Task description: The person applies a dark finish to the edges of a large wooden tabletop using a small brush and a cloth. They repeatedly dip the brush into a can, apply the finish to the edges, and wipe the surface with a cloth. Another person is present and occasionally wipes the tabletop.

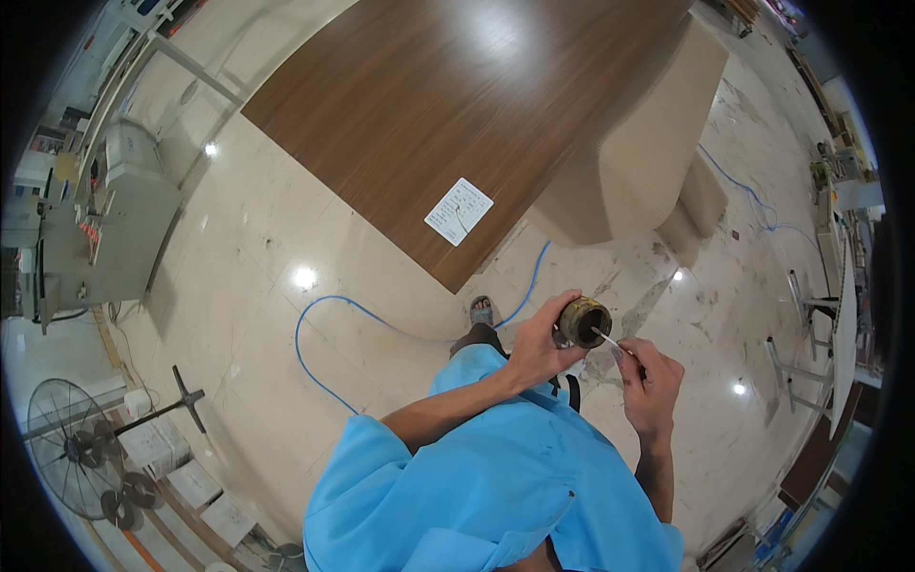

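My left hand (541,345) is closed around a small round jar (574,320), stained yellow-brown, its dark mouth tipped toward my right side. A thin pale stick (606,338) is pinched in the fingers of my right hand (651,381). The stick's far end reaches into the jar's mouth; its tip is hidden in there. Both hands are in front of my blue shirt, just past the near corner of a brown wood-grain panel (400,124). What the jar contains is too dark to make out.
On the panel lies a white label sheet (458,212). Corrugated cardboard (658,143) hangs along its right side. A blue hose (329,300) curves across the tiled floor by my foot (481,310). A black fan (71,443) stands at lower left, a grey machine (133,219) at left.
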Motion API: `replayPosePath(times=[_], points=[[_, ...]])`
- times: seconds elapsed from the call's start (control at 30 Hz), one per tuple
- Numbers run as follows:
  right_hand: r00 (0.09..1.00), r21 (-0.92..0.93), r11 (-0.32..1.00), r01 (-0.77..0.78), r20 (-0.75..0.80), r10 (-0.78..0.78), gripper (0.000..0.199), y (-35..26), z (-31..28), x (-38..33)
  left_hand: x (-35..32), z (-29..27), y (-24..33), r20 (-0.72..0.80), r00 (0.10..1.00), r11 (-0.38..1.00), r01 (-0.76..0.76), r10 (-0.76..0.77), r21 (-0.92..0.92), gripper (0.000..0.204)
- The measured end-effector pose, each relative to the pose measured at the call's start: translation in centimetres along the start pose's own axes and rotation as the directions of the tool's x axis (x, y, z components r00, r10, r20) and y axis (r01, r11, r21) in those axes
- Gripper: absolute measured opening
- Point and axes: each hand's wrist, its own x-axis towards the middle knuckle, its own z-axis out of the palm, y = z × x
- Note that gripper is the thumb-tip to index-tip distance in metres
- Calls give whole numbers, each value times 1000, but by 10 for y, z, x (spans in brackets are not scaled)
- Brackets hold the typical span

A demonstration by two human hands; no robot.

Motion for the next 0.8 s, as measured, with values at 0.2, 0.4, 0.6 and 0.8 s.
replayPosePath(times=[0.2, 0.4, 0.6, 0.8], points=[[993, -30, 993, 116, -15, -117, 11, 7, 1, 40, 21, 7, 2, -116, 992, 993, -42, 55, 111, 73], [939, -201, 917, 345, 55, -341, 10, 15, -15, 75, 36, 17, 7, -253, 962, 986, -64, 101, 151, 75], [908, -296, 860, 415, 74, -412, 9, 25, -20, 95, 54, 31, 6, -276, 956, 987, -57, 98, 151, 74], [958, -170, 947, 273, 134, -252, 6, 36, -39, 95, 68, 30, 6, -265, 962, 987, -20, 63, 161, 75]])
